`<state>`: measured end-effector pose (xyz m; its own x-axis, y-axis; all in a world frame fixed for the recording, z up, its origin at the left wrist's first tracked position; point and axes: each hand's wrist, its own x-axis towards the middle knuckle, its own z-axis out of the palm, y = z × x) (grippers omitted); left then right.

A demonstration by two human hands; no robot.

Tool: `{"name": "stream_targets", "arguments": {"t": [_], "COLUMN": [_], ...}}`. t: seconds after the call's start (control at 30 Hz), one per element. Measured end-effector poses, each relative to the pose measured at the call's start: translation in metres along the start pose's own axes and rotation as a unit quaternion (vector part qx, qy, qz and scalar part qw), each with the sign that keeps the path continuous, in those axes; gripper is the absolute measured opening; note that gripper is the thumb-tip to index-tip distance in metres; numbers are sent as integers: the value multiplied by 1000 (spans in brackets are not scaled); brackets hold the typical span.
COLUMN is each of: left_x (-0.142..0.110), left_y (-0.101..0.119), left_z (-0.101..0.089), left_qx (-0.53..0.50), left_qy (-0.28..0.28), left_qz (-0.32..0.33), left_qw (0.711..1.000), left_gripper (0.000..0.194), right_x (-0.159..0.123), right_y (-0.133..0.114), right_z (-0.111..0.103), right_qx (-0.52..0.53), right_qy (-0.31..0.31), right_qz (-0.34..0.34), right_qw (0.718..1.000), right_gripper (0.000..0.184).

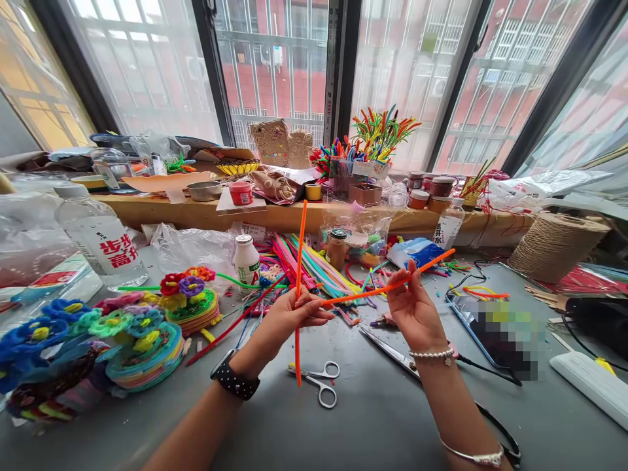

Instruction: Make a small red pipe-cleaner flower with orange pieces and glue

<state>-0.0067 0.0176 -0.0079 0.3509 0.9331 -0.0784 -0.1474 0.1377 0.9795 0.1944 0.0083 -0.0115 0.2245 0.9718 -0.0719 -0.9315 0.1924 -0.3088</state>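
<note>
My left hand (pixel 290 318) pinches an upright orange pipe cleaner (pixel 299 261) near its middle, over a grey table (pixel 373 418). My right hand (pixel 413 309) grips a second orange pipe cleaner (pixel 392 285) that slants up to the right and meets the first at my left fingers. Both hands are closed on the stems. Small white-handled scissors (pixel 321 383) lie below my left hand. Larger scissors (pixel 387 350) lie under my right wrist.
Finished pipe-cleaner flowers (pixel 137 327) sit at the left, beside a water bottle (pixel 101 239). A heap of coloured pipe cleaners (pixel 314 265) lies behind my hands. A phone (pixel 495 330) and a twine spool (pixel 554 245) are to the right. A cluttered wooden shelf (pixel 294 212) runs along the window.
</note>
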Motion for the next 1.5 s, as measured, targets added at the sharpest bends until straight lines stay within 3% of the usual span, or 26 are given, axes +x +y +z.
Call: {"name": "stream_targets", "arguments": {"t": [0.17,0.27,0.37,0.47,0.53,0.57,0.7,0.73,0.8,0.87,0.93,1.1,1.2,1.5], "left_x": [0,1,2,0,-1,-2,-5,-5,-5,-5,-4,-3,-3,-3], "left_y": [1,2,6,8,8,7,4,4,3,3,4,3,3,2], "left_z": [-1,-7,-13,-13,-10,-8,-1,0,-1,-3,-5,-7,-7,-3], "left_qx": [6,10,-2,5,30,46,83,82,78,75,73,89,112,139], "left_qy": [76,108,123,125,115,107,84,84,84,81,76,76,90,98], "left_qz": [46,78,110,119,118,117,119,120,123,127,130,130,141,152], "left_qw": [996,991,986,985,986,986,986,986,986,986,986,985,980,974], "left_gripper": [40,42,42,42,42,41,40,41,41,40,40,42,42,37], "right_x": [-2,-5,-10,-14,-16,-17,-21,-22,-23,-23,-21,-16,-15,-16], "right_y": [2,3,5,8,10,10,13,13,13,11,9,5,6,8], "right_z": [-1,-1,-1,0,1,1,4,4,5,5,4,1,-1,-6], "right_qx": [-36,-121,-234,-376,-496,-565,-779,-799,-817,-819,-809,-762,-748,-776], "right_qy": [-32,-81,-118,-132,-141,-152,-235,-252,-273,-282,-287,-266,-250,-254], "right_qz": [5,19,16,-25,-71,-97,-164,-166,-159,-158,-162,-150,-140,-112], "right_qw": [999,989,965,917,854,805,557,520,483,475,487,572,599,566], "right_gripper": [3,13,20,20,27,30,34,34,34,33,30,19,19,25]}}
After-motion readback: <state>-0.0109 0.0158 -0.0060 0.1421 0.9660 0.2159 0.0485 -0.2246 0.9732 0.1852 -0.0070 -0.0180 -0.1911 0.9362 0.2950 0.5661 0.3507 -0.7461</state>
